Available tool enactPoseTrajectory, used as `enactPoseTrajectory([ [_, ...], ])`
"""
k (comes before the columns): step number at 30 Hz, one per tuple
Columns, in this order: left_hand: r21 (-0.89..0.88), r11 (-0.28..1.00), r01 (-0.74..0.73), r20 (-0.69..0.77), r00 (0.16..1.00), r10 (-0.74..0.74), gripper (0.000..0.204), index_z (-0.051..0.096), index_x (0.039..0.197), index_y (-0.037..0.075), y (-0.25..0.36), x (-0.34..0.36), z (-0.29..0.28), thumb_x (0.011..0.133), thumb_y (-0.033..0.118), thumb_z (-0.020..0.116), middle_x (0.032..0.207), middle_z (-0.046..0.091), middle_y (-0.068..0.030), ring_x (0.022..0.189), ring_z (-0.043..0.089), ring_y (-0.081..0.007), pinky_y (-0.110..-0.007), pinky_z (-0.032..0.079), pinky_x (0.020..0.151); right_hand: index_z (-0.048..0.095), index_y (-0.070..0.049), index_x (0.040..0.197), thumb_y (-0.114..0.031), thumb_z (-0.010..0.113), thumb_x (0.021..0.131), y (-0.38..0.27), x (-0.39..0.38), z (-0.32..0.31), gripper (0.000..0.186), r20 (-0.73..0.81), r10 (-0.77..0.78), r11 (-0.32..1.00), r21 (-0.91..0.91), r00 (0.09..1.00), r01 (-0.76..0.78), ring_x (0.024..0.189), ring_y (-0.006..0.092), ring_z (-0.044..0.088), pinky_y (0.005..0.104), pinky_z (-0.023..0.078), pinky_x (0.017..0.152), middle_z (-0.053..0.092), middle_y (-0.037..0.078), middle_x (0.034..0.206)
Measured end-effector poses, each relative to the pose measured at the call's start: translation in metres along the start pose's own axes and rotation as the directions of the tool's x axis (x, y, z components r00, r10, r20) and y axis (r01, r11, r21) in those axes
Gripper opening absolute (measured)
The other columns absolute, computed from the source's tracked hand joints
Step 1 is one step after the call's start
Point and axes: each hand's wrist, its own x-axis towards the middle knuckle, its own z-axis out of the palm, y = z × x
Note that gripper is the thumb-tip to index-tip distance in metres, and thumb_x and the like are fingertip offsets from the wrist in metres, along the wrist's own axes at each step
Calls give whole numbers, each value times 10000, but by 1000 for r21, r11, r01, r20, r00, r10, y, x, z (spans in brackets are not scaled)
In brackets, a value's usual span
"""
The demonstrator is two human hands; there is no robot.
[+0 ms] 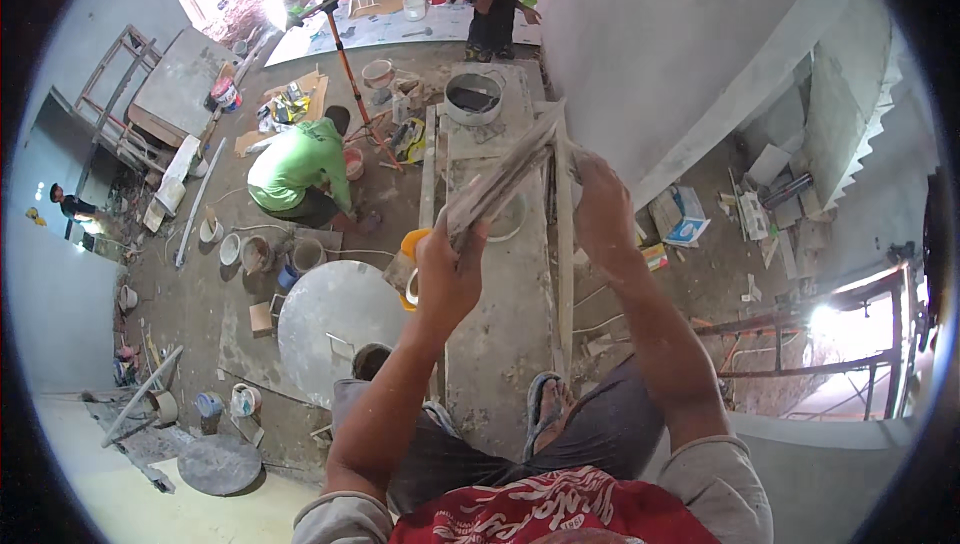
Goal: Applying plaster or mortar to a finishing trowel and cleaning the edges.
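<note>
Head view: a long, narrow, grey bar [505, 172], smeared along its length, lies slantwise between the person's two hands. Its long axis runs from the left hand [450, 269], at the near end, forward and to the right; the far end points away from the body and reaches just beside the right hand [603, 206]. The left hand is clenched around the near end, fingers wrapped about it. The right hand is raised with bent fingers by the far end, near the top of a pale upright strip [564, 284] that runs back toward the body; whether it grips the strip, the bar or neither, I cannot tell. Just left of the left hand is a yellow-orange piece [415, 241], partly hidden, its kind unclear. Below both hands stretches a long grey platform [495, 344], with the person's sandalled feet [545, 409] toward its near end. Beyond the hands, a pale bucket [473, 120] stands on it, dark matter inside. Left of the left hand, a co-worker in a green top [295, 174] crouches on the floor, well apart; nearer the body lies a large pale disc [330, 339].
</note>
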Motion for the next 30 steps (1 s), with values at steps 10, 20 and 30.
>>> enactPoseTrajectory([
  [10,-291,956,-28,-174,984,-24,389,510,1259,-43,-19,18,-5,906,62,635,1150,645,-129,1051,590,-199,-315,427,954,602,-62,1191,57,561,796,-7,-4,-10,414,42,-162,980,-114,986,166,1140,312,588,596,345,1069,616,109,1202],
  [20,-407,913,28,-77,995,-65,407,493,1278,-34,-22,21,-17,904,34,639,1186,623,-100,1077,569,-178,-312,413,984,656,-199,1206,23,572,827,13,2,-9,447,61,-252,957,-131,966,258,1166,220,584,690,163,1120,635,4,1225],
  [30,-579,803,141,88,990,-110,425,479,1307,0,-22,28,-39,903,-18,610,1210,615,-78,1086,581,-164,-322,438,979,649,-227,1224,-66,527,885,35,-5,-3,395,99,-245,967,-49,964,251,1264,228,517,684,279,1061,614,-18,1275],
])
